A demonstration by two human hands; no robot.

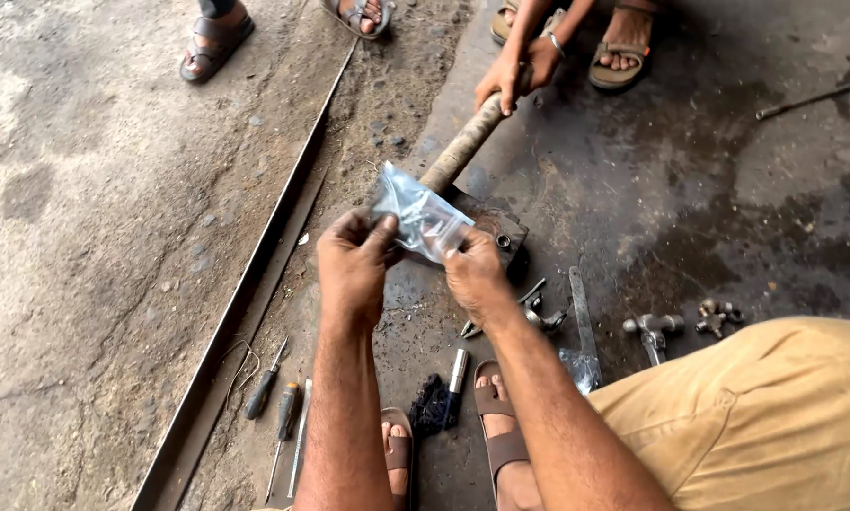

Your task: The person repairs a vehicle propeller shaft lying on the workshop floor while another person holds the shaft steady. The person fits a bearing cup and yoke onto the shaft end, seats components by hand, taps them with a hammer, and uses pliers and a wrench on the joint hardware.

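Both my hands hold a small clear plastic bag [417, 216] with small metal parts inside, stretched between them above the ground. My left hand [352, 265] pinches its left edge and my right hand [476, 277] grips its lower right corner. Behind the bag lies a rusty metal shaft [465, 144] whose dark flanged end [502, 230] rests on the oily floor. Another person's hand [515, 76] holds the shaft's far end.
Two screwdrivers [272, 393] lie at lower left beside a long steel channel [245, 293]. A flat file [582, 317], pliers [529, 308], cross-shaped joint parts [682, 325] and a dark cloth [431, 402] lie near my sandalled feet. Other people's feet are at the top.
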